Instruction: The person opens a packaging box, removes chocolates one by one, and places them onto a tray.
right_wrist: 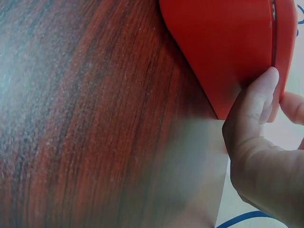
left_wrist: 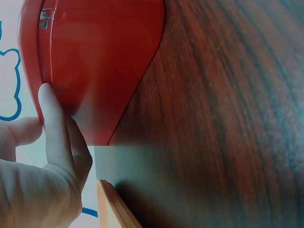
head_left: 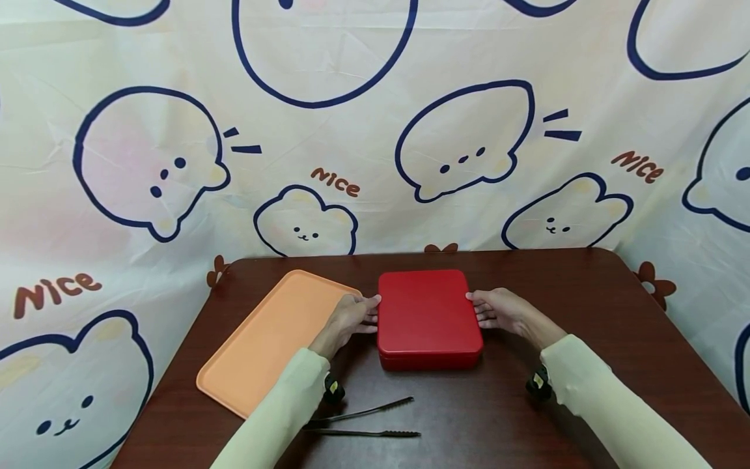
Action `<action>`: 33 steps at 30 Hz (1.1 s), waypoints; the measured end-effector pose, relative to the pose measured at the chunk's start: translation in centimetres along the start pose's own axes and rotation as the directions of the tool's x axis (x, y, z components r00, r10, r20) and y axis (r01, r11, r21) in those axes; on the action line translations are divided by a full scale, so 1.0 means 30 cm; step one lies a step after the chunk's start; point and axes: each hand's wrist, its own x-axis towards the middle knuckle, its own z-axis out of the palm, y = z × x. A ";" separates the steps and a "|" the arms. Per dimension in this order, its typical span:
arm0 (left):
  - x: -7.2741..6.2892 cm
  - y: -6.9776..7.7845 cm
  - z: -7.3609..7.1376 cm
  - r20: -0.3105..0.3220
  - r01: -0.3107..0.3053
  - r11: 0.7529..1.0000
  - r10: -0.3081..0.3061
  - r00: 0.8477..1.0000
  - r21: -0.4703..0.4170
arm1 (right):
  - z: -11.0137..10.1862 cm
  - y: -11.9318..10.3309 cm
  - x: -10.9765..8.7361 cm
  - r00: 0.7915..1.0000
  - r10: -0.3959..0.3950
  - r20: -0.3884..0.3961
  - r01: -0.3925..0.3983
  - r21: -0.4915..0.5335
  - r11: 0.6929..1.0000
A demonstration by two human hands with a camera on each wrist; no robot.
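A closed red box (head_left: 430, 312) with a rounded lid sits on the table. At its left side my left hand (head_left: 350, 319) pinches the lid's rim, the thumb at the upper edge and a fingertip at the seam below, as the left wrist view shows. My right hand (head_left: 504, 309) mirrors it on the opposite side. In the right wrist view, its fingertip (right_wrist: 270, 78) lies along the lid seam while the thumb meets the upper edge. The lid appears level on the box body (left_wrist: 104, 61).
An orange tray (head_left: 269, 339) lies slantwise at the left, partly under the left forearm. Dark tongs (head_left: 366, 433) with ridged tips lie in front of the box, their rear end hidden by the left sleeve. A printed cloth (head_left: 375, 143) hangs behind the brown table (head_left: 586, 293).
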 end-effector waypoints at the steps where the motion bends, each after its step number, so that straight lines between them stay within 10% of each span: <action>1: 0.000 0.001 0.000 -0.001 0.002 1.000 -0.002 1.000 -0.001 | 0.000 -0.001 0.001 1.000 0.004 0.001 -0.004 0.001 1.000; 33: 0.009 0.007 0.000 0.011 0.024 1.000 -0.023 1.000 -0.017 | -0.017 -0.021 0.015 0.997 0.064 0.035 -0.065 0.041 0.997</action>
